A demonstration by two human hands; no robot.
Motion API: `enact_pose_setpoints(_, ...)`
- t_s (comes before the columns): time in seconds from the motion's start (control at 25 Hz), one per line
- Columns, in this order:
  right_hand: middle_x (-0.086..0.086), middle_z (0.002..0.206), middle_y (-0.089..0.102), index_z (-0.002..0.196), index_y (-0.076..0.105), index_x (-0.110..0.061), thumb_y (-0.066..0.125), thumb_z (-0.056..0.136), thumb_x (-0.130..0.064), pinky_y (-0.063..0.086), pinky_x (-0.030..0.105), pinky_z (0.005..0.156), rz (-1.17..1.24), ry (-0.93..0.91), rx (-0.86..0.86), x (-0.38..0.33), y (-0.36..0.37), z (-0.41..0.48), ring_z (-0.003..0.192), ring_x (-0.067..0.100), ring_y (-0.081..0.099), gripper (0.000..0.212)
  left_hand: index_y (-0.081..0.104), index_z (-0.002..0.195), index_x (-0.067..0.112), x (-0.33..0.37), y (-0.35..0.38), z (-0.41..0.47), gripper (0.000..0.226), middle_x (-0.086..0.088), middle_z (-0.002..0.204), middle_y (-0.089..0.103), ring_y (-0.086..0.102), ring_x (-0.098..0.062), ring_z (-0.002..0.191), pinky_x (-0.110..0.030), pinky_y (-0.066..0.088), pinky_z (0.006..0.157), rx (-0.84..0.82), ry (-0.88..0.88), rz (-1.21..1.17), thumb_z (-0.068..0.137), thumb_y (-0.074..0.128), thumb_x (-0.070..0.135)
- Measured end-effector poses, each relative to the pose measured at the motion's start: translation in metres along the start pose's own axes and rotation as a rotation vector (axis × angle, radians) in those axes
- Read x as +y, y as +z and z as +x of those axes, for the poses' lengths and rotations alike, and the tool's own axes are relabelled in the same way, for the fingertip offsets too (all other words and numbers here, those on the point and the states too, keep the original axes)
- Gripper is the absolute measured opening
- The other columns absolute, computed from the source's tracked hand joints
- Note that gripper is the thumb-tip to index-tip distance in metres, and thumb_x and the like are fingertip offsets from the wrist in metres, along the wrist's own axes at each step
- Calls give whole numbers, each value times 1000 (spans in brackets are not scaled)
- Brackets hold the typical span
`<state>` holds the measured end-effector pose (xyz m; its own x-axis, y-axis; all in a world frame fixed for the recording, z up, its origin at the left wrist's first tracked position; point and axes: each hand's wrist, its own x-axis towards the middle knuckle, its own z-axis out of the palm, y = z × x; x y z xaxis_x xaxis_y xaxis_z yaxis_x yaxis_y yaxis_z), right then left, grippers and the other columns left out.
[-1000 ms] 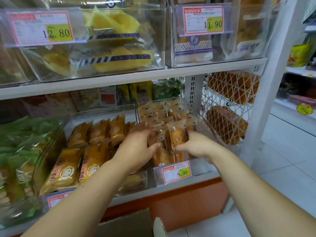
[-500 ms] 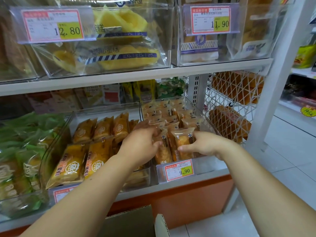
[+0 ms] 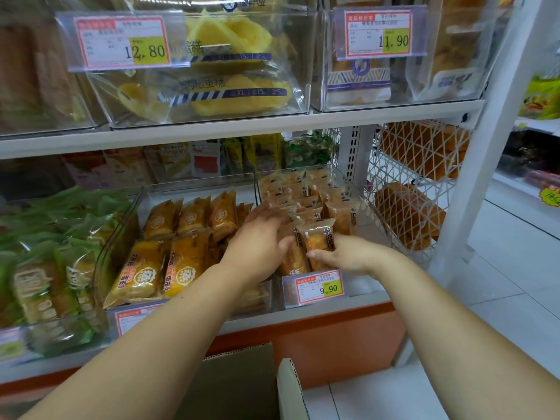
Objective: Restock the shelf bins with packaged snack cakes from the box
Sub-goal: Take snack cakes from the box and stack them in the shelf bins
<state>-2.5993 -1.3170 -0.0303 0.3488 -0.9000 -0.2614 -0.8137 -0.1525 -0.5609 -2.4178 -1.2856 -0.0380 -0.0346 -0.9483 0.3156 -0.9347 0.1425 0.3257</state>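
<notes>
A clear shelf bin on the lower shelf holds several small snack cakes in clear wrappers, standing in rows. My left hand and my right hand both grip the front packets at the bin's near end, left hand on their left side, right hand pinching from below right. A price tag reading 9.90 hangs on the bin's front. The cardboard box sits below, at the bottom edge of view, with its flaps open.
A neighbouring bin of orange-wrapped cakes lies to the left, green packs further left. Upper shelf bins hold yellow cakes. A white mesh rack with bread and a white post stand to the right, tiled floor beyond.
Both hands have stayed on the front packets, shifting them slightly in the bin. The view has drifted a little, so the shelf appears further right.
</notes>
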Motion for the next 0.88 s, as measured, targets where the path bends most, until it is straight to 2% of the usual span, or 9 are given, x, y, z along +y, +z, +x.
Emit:
enact_pose_setpoints(0.12, -6, 109, 61, 115, 57, -24, 64, 85, -54, 45, 28, 84, -23, 12, 65, -6, -9, -17, 98, 16, 56, 43, 37, 148, 26, -4, -13, -30, 57, 5, 153, 38, 28, -13, 143, -29, 24, 116, 94, 25, -82, 96, 54, 44)
enact_pose_setpoints(0.24, 5, 115, 65, 120, 58, -14, 63, 83, -59, 47, 30, 78, -222, 94, 182, -15, -24, -43, 100, 23, 60, 59, 43, 143, 28, -23, -33, -91, 50, 9, 147, 44, 34, -3, 137, -21, 27, 111, 181, 114, -106, 96, 52, 41)
enact_pose_setpoints(0.36, 8, 96, 68, 106, 61, -10, 61, 82, -61, 46, 33, 64, -326, 104, 442, -40, -21, -79, 80, 24, 60, 56, 53, 131, 32, -59, -39, -165, 42, 18, 129, 56, 46, 6, 120, -17, 38, 99, 35, 142, -64, 93, 43, 46)
enact_pose_setpoints(0.4, 5, 87, 67, 97, 62, -13, 61, 83, -61, 46, 33, 63, -281, 32, 434, -57, -10, -93, 76, 23, 60, 50, 55, 128, 32, -79, -34, -193, 40, 18, 125, 59, 50, 4, 117, -18, 42, 95, -52, 117, -32, 93, 41, 46)
enact_pose_setpoints(0.52, -2, 72, 69, 83, 62, -23, 57, 88, -55, 53, 33, 67, -241, -184, -26, -108, 55, -115, 70, 14, 66, 33, 57, 121, 32, -145, -6, -262, 40, 13, 121, 61, 56, -9, 115, -27, 49, 91, -318, -22, 63, 91, 34, 45)
enact_pose_setpoints(0.6, -5, 84, 69, 93, 65, -22, 52, 93, -50, 51, 31, 73, -500, -293, -394, -119, 134, -105, 81, 14, 65, 30, 57, 125, 29, -185, 16, -302, 36, 7, 125, 59, 54, -16, 119, -30, 45, 96, -460, -149, 89, 93, 42, 36)
enact_pose_setpoints(0.68, 4, 105, 70, 106, 69, -15, 50, 96, -36, 52, 33, 82, -673, -282, -645, -107, 220, -77, 97, 22, 65, 29, 57, 127, 25, -210, 38, -336, 35, 2, 128, 58, 51, -19, 123, -29, 38, 103, -523, -278, 53, 93, 49, 29)
enact_pose_setpoints(0.8, 15, 120, 66, 113, 67, -3, 45, 96, -16, 50, 31, 83, -769, -138, -712, -71, 319, -33, 101, 28, 63, 31, 53, 131, 24, -224, 64, -381, 40, -2, 129, 57, 50, -22, 125, -30, 37, 107, -594, -365, 14, 92, 49, 28)
enact_pose_setpoints(0.88, 17, 125, 63, 102, 66, 0, 42, 97, -13, 47, 31, 82, -702, -4, -676, -40, 363, -21, 112, 29, 61, 28, 46, 139, 25, -222, 79, -400, 45, -4, 135, 52, 48, -24, 128, -31, 39, 106, -654, -375, -15, 94, 48, 27)
